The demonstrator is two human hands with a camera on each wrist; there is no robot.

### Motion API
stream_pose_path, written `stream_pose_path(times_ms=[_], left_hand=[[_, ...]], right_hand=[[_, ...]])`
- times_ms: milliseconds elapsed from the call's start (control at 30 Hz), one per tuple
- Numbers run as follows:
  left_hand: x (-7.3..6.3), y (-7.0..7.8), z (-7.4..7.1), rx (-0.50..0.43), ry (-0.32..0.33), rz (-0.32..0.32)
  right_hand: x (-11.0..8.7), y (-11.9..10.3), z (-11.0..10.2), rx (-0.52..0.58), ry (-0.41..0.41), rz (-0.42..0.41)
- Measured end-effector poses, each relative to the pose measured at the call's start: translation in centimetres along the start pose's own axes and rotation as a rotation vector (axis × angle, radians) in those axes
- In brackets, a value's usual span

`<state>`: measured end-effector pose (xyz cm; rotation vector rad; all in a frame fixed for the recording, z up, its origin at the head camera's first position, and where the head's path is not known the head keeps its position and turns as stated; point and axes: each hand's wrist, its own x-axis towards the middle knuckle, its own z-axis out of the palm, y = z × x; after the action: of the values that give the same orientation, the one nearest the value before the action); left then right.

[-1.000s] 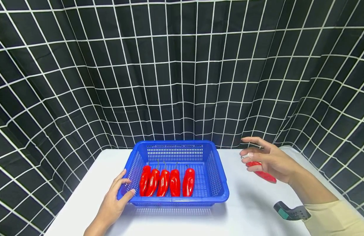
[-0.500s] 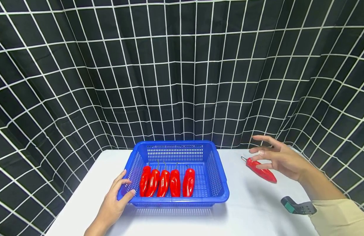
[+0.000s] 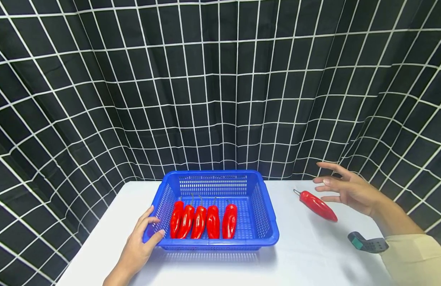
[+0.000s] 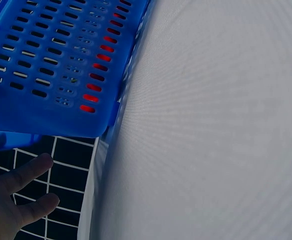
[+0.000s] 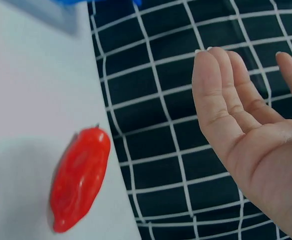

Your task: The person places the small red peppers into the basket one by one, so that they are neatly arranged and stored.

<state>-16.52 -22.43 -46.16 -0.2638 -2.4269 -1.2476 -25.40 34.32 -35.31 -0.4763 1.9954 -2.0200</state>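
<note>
My left hand (image 3: 137, 244) holds the left rim of a blue plastic basket (image 3: 220, 241), its thumb over the near corner and a finger bent over the side. Several shiny red peppers (image 3: 213, 222) lie in a row inside, stems pointing to the back. Through the basket's slots, red patches show in the left wrist view. To the right, one more red pepper (image 3: 317, 205) lies on the white table, stem toward the back left. My right hand (image 3: 352, 192) is raised just right of this pepper, fingers spread and holding nothing; in the right wrist view a gap separates palm and pepper (image 5: 81, 180).
A black curtain with a white grid (image 3: 220, 99) surrounds the white table (image 3: 295, 254) at the back and sides. Below my right forearm a dark strap with a green patch (image 3: 366, 243) sticks out from the cream sleeve (image 3: 413, 258).
My right hand has let go of the pepper's stem and drawn away to the right, leaving the pepper on the table. The left hand keeps its place on the basket.
</note>
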Motion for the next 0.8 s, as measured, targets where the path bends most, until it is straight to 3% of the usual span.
stream_pose_path(times_ms=[800], left_hand=[[-0.1, 0.4, -0.1, 0.016, -0.017, -0.039]], right_hand=[[0.6, 2.2, -2.9, -0.099, 0.041, 0.104]])
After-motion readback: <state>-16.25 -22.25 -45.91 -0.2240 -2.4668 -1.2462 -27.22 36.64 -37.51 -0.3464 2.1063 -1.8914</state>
